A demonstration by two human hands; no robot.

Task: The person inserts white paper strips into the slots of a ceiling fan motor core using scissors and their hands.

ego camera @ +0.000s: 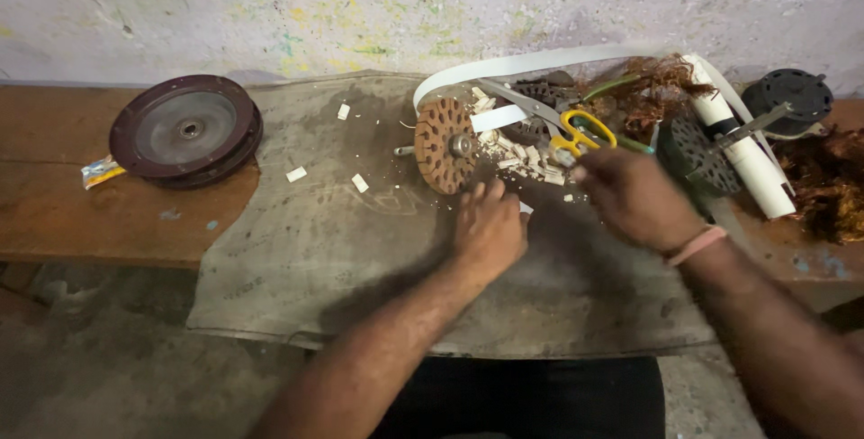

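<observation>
Grey, stained cloth covers the middle of the wooden worktop, I think so that small scraps stay in one place. On it I see the round rust-brown slotted metal core with a short shaft, standing on its edge, and beside it a heap of small white paper strips. My left hand lies just below this core, palm down, fingers bent loosely and pointing to it; the fingertips are near the core, but I cannot tell if they touch it. My right hand reaches into the heap, next to the yellow-handled scissors. Its fingers seem closed on something small at the tips, but the hand is blurred and I cannot tell what it pinches, or if it pinches at all.

Around the core some loose white pieces lie apart on the cloth. At the left rests a dark red round metal cover, flat and well apart from the hands. At the right I see a white paper roll, a long white band and a tangle of reddish copper wire. The black round part behind is half hidden, and the right edge cuts off more wire.
</observation>
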